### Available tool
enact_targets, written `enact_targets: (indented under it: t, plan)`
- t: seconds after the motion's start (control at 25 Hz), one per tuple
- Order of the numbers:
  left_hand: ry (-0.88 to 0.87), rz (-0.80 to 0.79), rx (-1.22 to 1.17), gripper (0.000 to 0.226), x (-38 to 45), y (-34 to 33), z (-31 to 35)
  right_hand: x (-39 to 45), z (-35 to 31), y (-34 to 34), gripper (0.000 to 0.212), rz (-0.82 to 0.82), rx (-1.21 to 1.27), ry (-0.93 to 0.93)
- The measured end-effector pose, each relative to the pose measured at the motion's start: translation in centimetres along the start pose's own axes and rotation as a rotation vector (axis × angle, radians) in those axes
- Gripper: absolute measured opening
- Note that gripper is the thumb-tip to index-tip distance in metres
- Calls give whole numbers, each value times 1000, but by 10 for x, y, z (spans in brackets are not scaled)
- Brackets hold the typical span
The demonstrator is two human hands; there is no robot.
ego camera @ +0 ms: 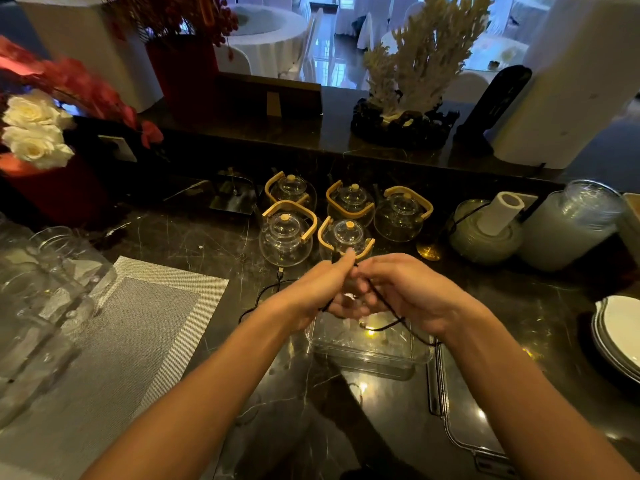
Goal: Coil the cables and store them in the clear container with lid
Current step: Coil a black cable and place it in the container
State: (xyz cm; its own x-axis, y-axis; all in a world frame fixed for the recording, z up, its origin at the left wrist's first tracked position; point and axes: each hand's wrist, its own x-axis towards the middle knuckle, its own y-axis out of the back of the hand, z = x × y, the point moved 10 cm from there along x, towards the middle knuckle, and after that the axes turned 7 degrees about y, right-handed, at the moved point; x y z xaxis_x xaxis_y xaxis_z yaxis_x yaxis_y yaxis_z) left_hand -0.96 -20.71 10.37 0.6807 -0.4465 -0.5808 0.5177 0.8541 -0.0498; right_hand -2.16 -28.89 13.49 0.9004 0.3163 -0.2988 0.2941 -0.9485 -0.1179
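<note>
Both hands meet above the clear container (367, 358) on the dark marble counter. My left hand (311, 289) and my right hand (405, 292) each pinch a thin black cable (388, 325) between them, and a loop of it hangs down over the container toward the right wrist. A second black cable (266, 296) with a USB plug lies loose on the counter just left of my left hand. The clear lid (460, 420) lies flat on the counter to the right of the container. How much of the held cable is coiled is hidden by my fingers.
Several glass teapots (287, 237) with wooden handles stand just beyond my hands. A grey woven placemat (138, 327) and clear glassware (41, 292) lie at the left. Stacked white plates (620, 334), a jar (571, 223) and a paper roll (498, 213) sit at the right.
</note>
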Motion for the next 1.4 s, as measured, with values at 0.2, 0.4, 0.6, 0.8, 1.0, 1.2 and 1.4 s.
enact_targets:
  t: [0.2, 0.4, 0.6, 0.8, 1.0, 1.2, 1.4]
  plan:
    - [-77, -45, -505, 33, 5, 5, 16, -15, 24, -32, 21, -28, 183, 9]
    - [-178, -210, -665, 39, 0, -3, 33, -26, 80, -35, 28, -36, 41, -90]
    - [-205, -319, -883, 51, -13, 4, 56, -27, 130, -25, 27, -16, 117, -223]
    - [-194, -568, -890, 58, -29, -11, 62, -6, 126, 2, 27, 48, 660, -131]
    - [-189, -508, -901, 57, -29, 12, 47, -2, 92, 38, 25, 42, 715, -42]
    - [-287, -286, -999, 48, -32, 71, 50, -3, 61, 70, 30, 110, 123, -2]
    - [-413, 32, -1324, 29, -31, 135, 34, -15, 57, 81, 28, 131, 232, 173]
